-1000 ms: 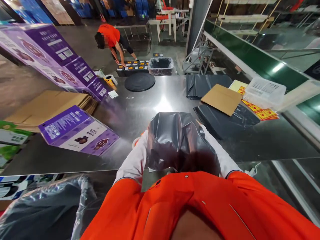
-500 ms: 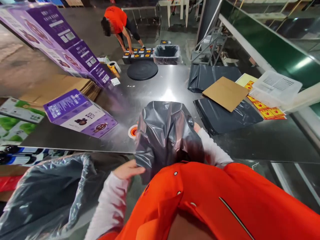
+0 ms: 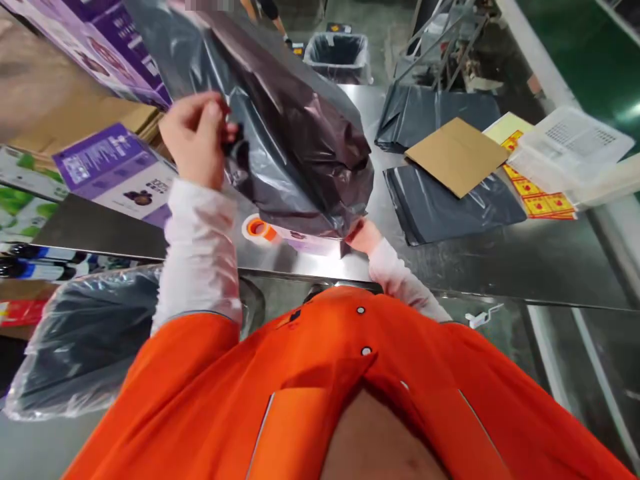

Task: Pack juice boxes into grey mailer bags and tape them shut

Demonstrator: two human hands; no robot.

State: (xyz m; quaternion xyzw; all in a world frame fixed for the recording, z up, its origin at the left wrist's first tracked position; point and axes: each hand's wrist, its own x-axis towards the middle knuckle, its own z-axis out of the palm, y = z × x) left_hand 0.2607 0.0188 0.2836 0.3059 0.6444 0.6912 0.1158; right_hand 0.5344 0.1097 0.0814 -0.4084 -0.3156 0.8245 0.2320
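Observation:
A large dark grey plastic bag stretches diagonally over the steel table. My left hand is raised at the bag's left side, its fingers closed on the plastic. At the bag's lower right end my right hand grips the edge, its fingertips partly hidden by the plastic. Below the bag's lower edge shows part of a purple and white carton; the bag covers the rest of it. A roll of orange tape lies just left of that carton.
Stacked dark bags and a cardboard sheet lie to the right, near a white plastic basket. Another purple carton stands at left. A lined bin is below the table's left edge. A co-worker's leg shows beyond.
My left hand has risen from the table's front edge to the upper left, pulling the bag out long. The carton's lower part has come into view. My right hand has moved slightly left.

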